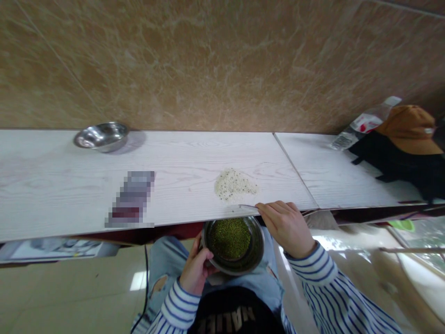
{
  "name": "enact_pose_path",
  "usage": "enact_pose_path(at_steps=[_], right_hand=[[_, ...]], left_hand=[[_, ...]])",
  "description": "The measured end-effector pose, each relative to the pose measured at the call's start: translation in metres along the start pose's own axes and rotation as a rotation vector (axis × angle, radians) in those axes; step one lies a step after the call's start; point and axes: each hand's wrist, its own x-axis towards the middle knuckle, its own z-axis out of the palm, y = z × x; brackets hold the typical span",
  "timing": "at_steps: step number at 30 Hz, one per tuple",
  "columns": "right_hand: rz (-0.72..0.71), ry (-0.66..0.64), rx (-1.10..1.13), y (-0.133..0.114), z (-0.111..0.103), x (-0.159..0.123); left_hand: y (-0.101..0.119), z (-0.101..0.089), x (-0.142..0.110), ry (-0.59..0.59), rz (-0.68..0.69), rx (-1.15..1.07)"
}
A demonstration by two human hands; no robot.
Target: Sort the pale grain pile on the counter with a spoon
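Observation:
My left hand (198, 268) grips the left rim of a steel bowl (257, 248), thumb on top. Small green beans (231, 237) that look like mung beans lie inside it. The bowl is held over my lap, just below the table's front edge. In my right hand (287, 225) is a thin spoon-like metal utensil (247, 206), pointing left close above the table edge; its tip is hard to make out. Just beyond it, a pile of white rice-like grains (233, 184) mixed with dark green specks is spread on the white table (184, 160).
An empty steel bowl (104, 138) stands at the back left near the tiled wall (208, 65). A blurred-out flat object (131, 198) lies left of the pile. To the right are a plastic bottle (361, 124), a brown cap (412, 127) and dark cloth (399, 160).

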Motion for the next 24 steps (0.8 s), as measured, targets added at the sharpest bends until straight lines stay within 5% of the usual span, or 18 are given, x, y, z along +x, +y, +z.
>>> enact_pose_path(at_steps=[24], right_hand=[[0.033,0.026,-0.001,-0.003,0.006,0.027]], left_hand=[[0.001,-0.005,0.003,0.014,-0.022,-0.002]])
